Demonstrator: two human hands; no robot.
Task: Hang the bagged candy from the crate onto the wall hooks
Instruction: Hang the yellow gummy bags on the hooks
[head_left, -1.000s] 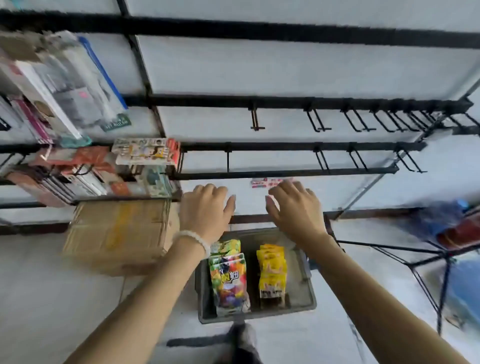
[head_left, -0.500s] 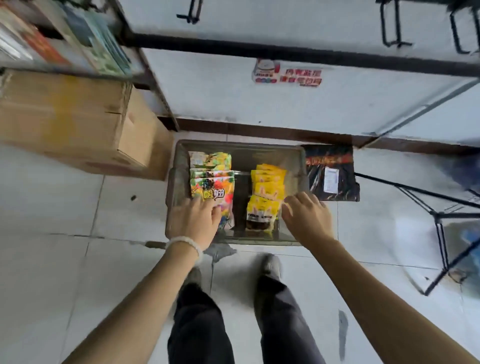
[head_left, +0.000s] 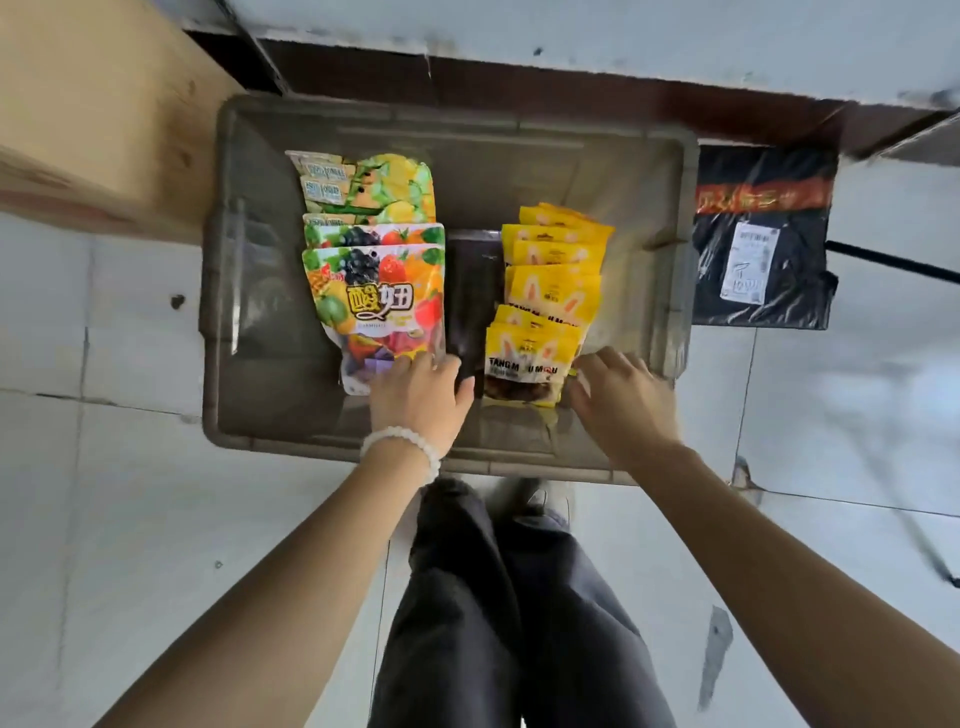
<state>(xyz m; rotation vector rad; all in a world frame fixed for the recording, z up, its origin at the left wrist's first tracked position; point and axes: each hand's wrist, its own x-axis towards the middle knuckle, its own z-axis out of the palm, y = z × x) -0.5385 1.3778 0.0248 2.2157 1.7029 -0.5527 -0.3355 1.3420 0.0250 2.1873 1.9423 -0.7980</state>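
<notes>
A grey plastic crate (head_left: 223, 312) stands on the floor below me. Its left row holds colourful fruit candy bags (head_left: 376, 296), with green-yellow bags (head_left: 384, 187) behind them. The right row holds several yellow bags (head_left: 550, 291) printed with rabbit ears. My left hand (head_left: 418, 400), with a white bead bracelet, rests its fingers on the bottom edge of the front fruit bag. My right hand (head_left: 621, 400) reaches to the lower right corner of the front yellow bag (head_left: 524, 358) and touches its edge. No wall hooks are in view.
A cardboard box (head_left: 98, 114) sits left of the crate. A black plastic parcel (head_left: 763, 239) with a white label lies to its right. My dark trouser legs (head_left: 509, 597) stand just before the crate, on pale floor tiles.
My view has dropped from the wall hooks to the crate. Both hands have come down from wall height into the crate's near end, onto the front bags.
</notes>
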